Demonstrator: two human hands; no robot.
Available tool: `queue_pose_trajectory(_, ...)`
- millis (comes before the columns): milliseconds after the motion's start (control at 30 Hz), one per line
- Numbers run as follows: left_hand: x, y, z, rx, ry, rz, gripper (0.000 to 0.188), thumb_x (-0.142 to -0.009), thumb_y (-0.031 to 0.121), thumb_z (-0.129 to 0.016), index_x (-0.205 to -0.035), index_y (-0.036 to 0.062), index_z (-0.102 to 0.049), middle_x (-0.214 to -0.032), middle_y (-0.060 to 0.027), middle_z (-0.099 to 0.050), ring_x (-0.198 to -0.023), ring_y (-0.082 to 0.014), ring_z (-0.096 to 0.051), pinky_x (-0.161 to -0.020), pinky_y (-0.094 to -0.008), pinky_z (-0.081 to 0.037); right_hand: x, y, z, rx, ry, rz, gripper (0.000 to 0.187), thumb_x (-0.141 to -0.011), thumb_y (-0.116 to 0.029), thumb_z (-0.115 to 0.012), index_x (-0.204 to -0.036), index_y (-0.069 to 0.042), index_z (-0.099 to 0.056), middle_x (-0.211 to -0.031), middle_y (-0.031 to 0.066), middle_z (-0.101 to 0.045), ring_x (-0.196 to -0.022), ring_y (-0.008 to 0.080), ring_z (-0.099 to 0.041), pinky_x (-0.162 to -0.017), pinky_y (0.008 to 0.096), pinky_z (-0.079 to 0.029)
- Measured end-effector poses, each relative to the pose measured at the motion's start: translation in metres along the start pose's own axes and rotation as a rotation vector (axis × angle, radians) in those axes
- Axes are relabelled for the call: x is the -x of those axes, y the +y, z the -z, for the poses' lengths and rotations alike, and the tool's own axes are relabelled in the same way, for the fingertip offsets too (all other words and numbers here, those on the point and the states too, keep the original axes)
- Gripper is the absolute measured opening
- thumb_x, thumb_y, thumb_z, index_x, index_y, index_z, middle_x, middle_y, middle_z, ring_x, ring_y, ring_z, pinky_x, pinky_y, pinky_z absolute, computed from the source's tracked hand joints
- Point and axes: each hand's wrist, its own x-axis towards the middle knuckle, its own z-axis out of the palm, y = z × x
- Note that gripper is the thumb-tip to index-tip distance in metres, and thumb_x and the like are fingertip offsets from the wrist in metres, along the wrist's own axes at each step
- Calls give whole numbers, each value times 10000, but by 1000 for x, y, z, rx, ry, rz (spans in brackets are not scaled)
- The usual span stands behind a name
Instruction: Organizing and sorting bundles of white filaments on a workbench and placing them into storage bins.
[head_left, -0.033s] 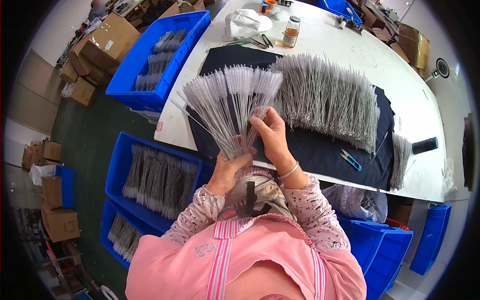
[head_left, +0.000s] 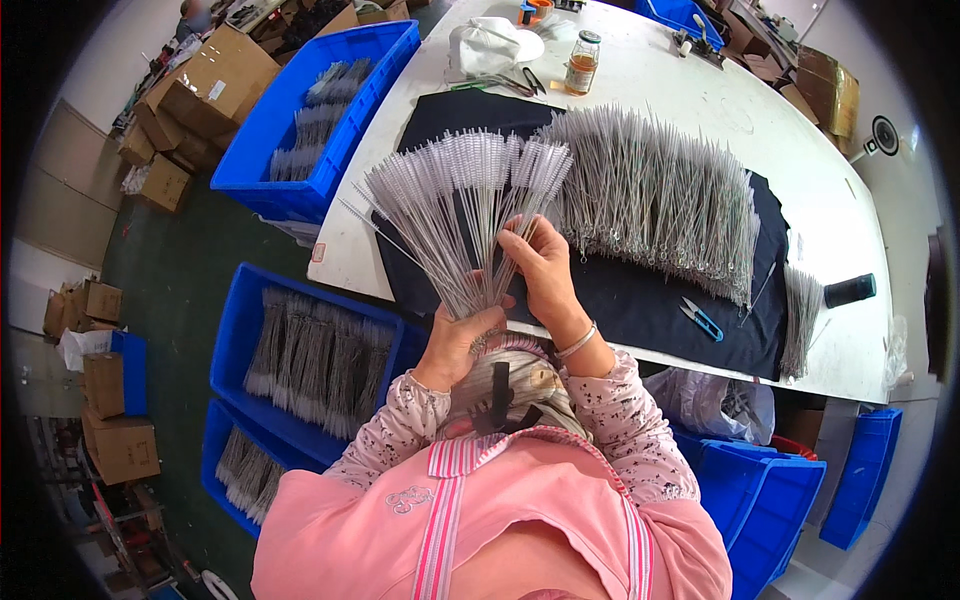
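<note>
A fanned bundle of thin wire straw brushes (head_left: pixel 435 200) with pale bristles is in my hands, bristle ends pointing away from me. My left hand (head_left: pixel 460 345) is closed round the wire ends low down. Higher up, my right hand (head_left: pixel 540 260) pinches the shafts of the right-hand part of the fan, which stands slightly apart from the rest. Just right of the fan lies a large pile of similar brushes (head_left: pixel 650 190), looped ends toward me, on a dark cloth (head_left: pixel 620 305). Blue-handled thread snips (head_left: pixel 703 320) rest on the cloth near the pile.
Blue crates (head_left: pixel 235 330) with more brushes stand left of the white table (head_left: pixel 830 180). A smaller brush bundle (head_left: pixel 800 320) and a dark cylinder (head_left: pixel 850 290) lie at the right. A glass jar (head_left: pixel 583 62), white cap (head_left: pixel 490 45) and pliers (head_left: pixel 510 85) sit at the far side.
The right-hand part of the fan has shifted slightly to the right with my right fingers, widening the gap in the bristles. My left hand has stayed nearly still.
</note>
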Motion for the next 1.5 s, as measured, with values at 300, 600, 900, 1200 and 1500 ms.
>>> queue_pose_trajectory(300,-1,6,0,110,-116,15,376,-815,90,-651,-1155,50,-496,-951,-104,-635,-672,-125,-572,-483,-223,-413,0,-6,2,-135,-138,-229,184,-828,-156,-674,-913,-14,-595,-690,-14,-550,-587,67,-531,-534,225,-518)
queue_pose_trajectory(600,-1,6,2,58,-126,-1,368,-798,92,-670,-1130,26,-523,-926,-90,-633,-661,-124,-569,-472,-214,-406,0,-2,-5,-205,-95,-191,157,-773,-55,-693,-891,-6,-602,-731,22,-600,-605,86,-563,-553,223,-488)
queue_pose_trajectory(900,2,11,1,-35,-84,-38,426,-799,75,-662,-1178,24,-473,-915,-80,-633,-685,-107,-568,-532,-215,-438,-3,-3,3,-322,-146,-276,239,-759,-103,-701,-944,16,-608,-752,68,-602,-668,99,-575,-567,226,-486)
queue_pose_trajectory(1200,1,7,3,-207,-86,-101,487,-806,89,-652,-1233,15,-430,-965,-53,-611,-742,-92,-563,-612,-228,-469,2,-7,0,-204,-109,-298,283,-778,-98,-701,-1013,3,-579,-789,71,-634,-656,123,-618,-578,252,-514)
queue_pose_trajectory(1500,1,13,13,-242,-114,37,533,-791,80,-673,-1258,22,-421,-998,-54,-598,-777,-98,-584,-624,-234,-490,5,-5,-5,-305,-94,-271,278,-784,-69,-690,-1022,-2,-563,-852,84,-631,-696,146,-624,-626,281,-540)
